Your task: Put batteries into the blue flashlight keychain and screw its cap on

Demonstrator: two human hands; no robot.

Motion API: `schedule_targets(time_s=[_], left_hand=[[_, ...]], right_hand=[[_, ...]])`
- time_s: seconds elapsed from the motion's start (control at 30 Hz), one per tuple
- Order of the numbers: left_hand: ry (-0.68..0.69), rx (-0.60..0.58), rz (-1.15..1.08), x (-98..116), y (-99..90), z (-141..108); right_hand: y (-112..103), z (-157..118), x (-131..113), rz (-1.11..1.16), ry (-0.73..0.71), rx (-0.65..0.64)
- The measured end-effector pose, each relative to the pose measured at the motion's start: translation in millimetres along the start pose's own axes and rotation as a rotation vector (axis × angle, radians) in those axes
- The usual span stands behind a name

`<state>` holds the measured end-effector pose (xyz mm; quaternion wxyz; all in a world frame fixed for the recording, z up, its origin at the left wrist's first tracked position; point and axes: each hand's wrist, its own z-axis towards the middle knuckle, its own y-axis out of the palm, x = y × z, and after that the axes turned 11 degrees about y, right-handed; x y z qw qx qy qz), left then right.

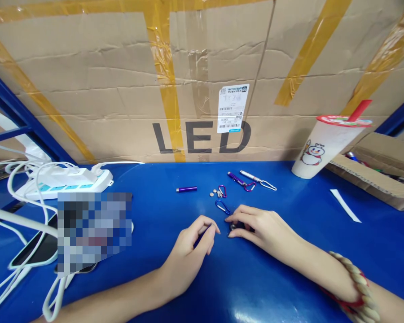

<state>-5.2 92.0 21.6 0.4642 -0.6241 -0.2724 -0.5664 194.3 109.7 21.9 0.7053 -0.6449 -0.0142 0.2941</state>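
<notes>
My left hand (191,242) is closed, thumb pressed toward its curled fingers; whatever it may hold is hidden. To its right, my right hand (256,224) has its thumb and fingertips closed around small silvery pieces (233,227) at the table surface, too small and shaded to name surely. Just beyond the fingertips lies a blue carabiner (222,207). Several button cells (212,194) rest by a purple carabiner (223,191). A purple metal tube (186,189) lies farther left. A purple pen light (236,178) and a silver pen light (250,175) lie behind, each with a carabiner.
A tall drink cup (314,150) with a red straw stands back right, by an open cardboard box (373,181). A white strip (345,206) lies before it. Left are a power strip (97,180), tangled cables and a phone (37,251). A large carton (121,89) walls the back.
</notes>
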Motion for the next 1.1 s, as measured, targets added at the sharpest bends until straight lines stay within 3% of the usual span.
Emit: schedule_targets(time_s=[0.43, 0.73, 1.1], left_hand=[[0.002, -0.01, 0.032, -1.2, -0.4, -0.6], [0.022, -0.022, 0.065, 3.9, -1.9, -0.9], [0.071, -0.047, 0.123, 7.0, -2.0, 1.9]], right_hand=[[0.4, -2.5, -8.0, 0.016, 0.036, -0.021], [2.0, -5.4, -8.2, 0.243, 0.053, -0.018], [4.3, -6.1, -4.3, 0.276, -0.06, -0.033]])
